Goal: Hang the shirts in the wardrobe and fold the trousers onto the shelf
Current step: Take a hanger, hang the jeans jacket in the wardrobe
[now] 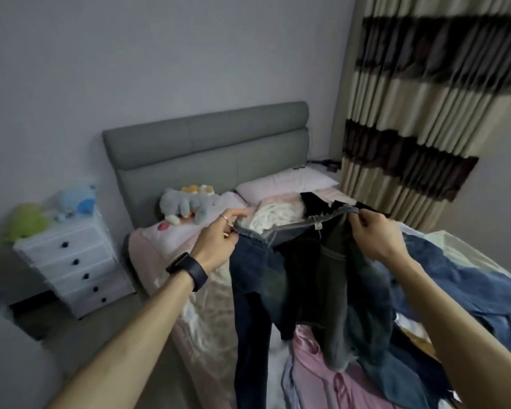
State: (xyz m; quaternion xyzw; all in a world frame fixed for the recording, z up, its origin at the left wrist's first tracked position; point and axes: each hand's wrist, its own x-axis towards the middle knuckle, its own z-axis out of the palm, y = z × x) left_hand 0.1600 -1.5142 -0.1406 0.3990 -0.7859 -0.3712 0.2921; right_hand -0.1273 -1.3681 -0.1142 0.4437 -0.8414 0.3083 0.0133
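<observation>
I hold up a pair of dark blue jeans by the waistband above the bed. My left hand pinches the left end of the waistband. My right hand grips the right end. The legs hang down toward the mattress, one reaching the lower edge of the view. Under them lies a pink garment. More blue denim is spread at the right. A white garment and a black one lie farther back. No wardrobe or shelf is in view.
A grey padded headboard stands against the wall, with plush toys and a pillow below it. A white drawer chest with toys on top sits left of the bed. Striped curtains hang at the right.
</observation>
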